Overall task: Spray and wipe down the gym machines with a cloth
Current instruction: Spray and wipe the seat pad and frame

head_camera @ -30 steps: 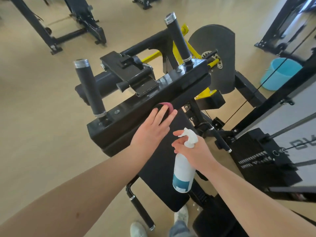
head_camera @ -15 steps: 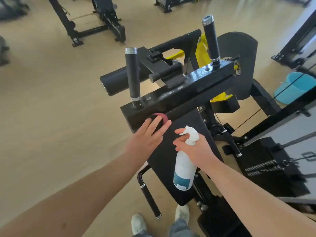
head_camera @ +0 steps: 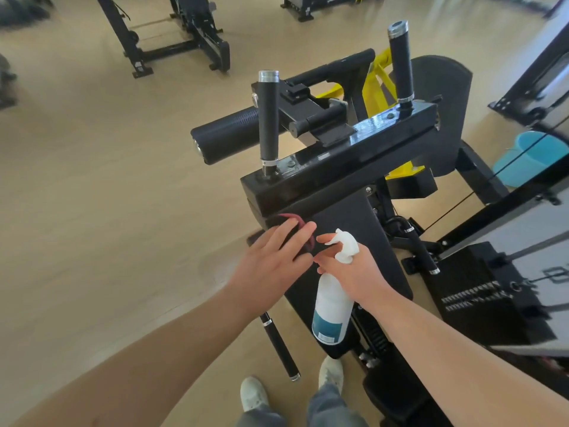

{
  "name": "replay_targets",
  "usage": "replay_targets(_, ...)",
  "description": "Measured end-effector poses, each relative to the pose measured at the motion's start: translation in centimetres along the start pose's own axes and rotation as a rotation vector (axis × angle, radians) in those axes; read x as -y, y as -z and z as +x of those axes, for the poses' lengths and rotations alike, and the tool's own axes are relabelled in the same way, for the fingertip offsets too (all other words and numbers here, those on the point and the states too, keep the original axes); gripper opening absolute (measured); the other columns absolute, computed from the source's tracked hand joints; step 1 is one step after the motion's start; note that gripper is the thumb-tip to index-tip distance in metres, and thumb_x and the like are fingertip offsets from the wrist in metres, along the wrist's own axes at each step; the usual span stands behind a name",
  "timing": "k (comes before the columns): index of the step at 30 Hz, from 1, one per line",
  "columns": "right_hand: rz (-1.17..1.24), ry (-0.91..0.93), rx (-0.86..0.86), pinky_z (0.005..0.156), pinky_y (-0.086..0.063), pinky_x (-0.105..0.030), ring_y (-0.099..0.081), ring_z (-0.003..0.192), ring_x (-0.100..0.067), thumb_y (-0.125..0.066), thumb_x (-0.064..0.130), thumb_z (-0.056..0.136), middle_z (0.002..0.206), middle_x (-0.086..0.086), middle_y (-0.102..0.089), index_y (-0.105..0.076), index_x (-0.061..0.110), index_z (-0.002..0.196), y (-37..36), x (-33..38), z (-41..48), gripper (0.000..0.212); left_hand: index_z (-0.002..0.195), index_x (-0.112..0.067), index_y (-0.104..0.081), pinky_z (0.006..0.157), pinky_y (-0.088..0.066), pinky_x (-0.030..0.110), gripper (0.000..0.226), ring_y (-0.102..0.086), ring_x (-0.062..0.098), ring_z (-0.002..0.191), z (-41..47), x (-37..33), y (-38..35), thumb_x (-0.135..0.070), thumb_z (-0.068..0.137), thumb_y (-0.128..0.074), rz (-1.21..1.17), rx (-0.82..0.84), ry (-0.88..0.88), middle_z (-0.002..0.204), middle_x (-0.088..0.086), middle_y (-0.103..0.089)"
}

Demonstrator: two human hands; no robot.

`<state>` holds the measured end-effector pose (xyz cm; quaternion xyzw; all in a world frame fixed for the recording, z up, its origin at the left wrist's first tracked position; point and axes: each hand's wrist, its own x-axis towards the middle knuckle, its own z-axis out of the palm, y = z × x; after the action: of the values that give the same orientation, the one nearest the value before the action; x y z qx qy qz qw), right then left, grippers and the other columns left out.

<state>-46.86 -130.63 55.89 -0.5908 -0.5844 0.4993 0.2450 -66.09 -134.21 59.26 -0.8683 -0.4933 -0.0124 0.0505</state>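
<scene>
A person cleans a black gym machine (head_camera: 338, 167) at the centre of the frame. The left hand (head_camera: 274, 260), fingers straight and close together, presses a dark red cloth (head_camera: 291, 216) flat against the upper left corner of the machine's sloping black pad (head_camera: 354, 217), just below the glossy crossbar. Just to the right of it, the right hand (head_camera: 354, 272) grips the neck of a white spray bottle (head_camera: 331, 312), fingers curled round it and the forefinger stretched past the nozzle; the bottle hangs down in front of the pad. A blue bucket (head_camera: 529, 158) stands on the wooden floor at the right edge, and white shoes (head_camera: 254, 392) show at the bottom.
</scene>
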Motion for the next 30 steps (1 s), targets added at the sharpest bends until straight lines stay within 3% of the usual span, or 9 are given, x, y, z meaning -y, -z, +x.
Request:
replay_targets(5,-0.038,-0.022,-0.056,0.071,-0.052,-0.015,-0.068,0.085,-0.009,-0.068,0.028,0.097,0.090,0.017,-0.067,-0.060,0.046,0.096,0.9,-1.5,-0.9,0.020,0.114,-0.025,-0.068,0.109,-0.046,0.046,0.046,-0.046,0.037,0.140,1.1,-3.0,-1.1,-0.015,0.074,-0.088,-0.179,0.040,-0.018,0.153,0.012,-0.049)
replay_targets(9,0.003,-0.129,-0.161,0.086,-0.060,-0.033,-0.068,0.093,-0.012,-0.070,0.030,0.093,0.101,0.013,-0.070,-0.067,0.039,0.113,2.4,-4.6,-0.6,0.022,0.130,-0.029,-0.059,0.116,-0.039,0.047,0.047,-0.028,0.035,0.151,3.4,-4.1,-2.7,-0.014,0.089,-0.076,-0.240,0.109,-0.007,0.166,0.009,-0.030)
replay_targets(13,-0.011,-0.238,-0.239,0.086,-0.061,-0.034,-0.066,0.093,-0.012,-0.071,0.031,0.091,0.105,0.013,-0.069,-0.064,0.042,0.114,4.1,-8.3,1.1,0.027,0.142,-0.033,-0.047,0.122,-0.030,0.040,0.053,-0.015,0.029,0.155,7.3,-5.3,-4.8,-0.014,0.097,-0.066,-0.279,0.166,0.046,0.171,0.003,-0.011)
replay_targets(17,-0.042,-0.343,-0.260,0.074,-0.054,-0.023,-0.063,0.088,-0.011,-0.070,0.028,0.090,0.101,0.015,-0.064,-0.064,0.040,0.116,6.6,-12.2,4.2,0.029,0.144,-0.038,-0.045,0.120,-0.033,0.040,0.059,-0.021,0.026,0.153,11.8,-6.5,-8.1,-0.013,0.096,-0.068,-0.322,0.233,0.113,0.170,-0.001,-0.012)
replay_targets(22,-0.070,-0.469,-0.268,0.081,-0.061,-0.037,-0.066,0.082,-0.015,-0.068,0.028,0.090,0.089,0.008,-0.063,-0.059,0.034,0.105,9.9,-16.6,8.6,0.018,0.145,-0.041,-0.043,0.119,-0.036,0.039,0.062,-0.026,0.024,0.151,17.5,-7.4,-12.4,-0.012,0.096,-0.067,-0.340,0.294,0.221,0.168,-0.003,-0.014)
replay_targets(30,-0.142,-0.486,-0.136,0.078,-0.060,-0.031,-0.064,0.080,-0.014,-0.066,0.032,0.091,0.090,0.012,-0.061,-0.058,0.038,0.109,11.5,-21.0,14.5,0.021,0.143,-0.038,-0.044,0.113,-0.043,0.039,0.063,-0.031,0.025,0.146,24.1,-8.2,-18.7,-0.011,0.093,-0.069,-0.348,0.349,0.348,0.165,-0.003,-0.020)
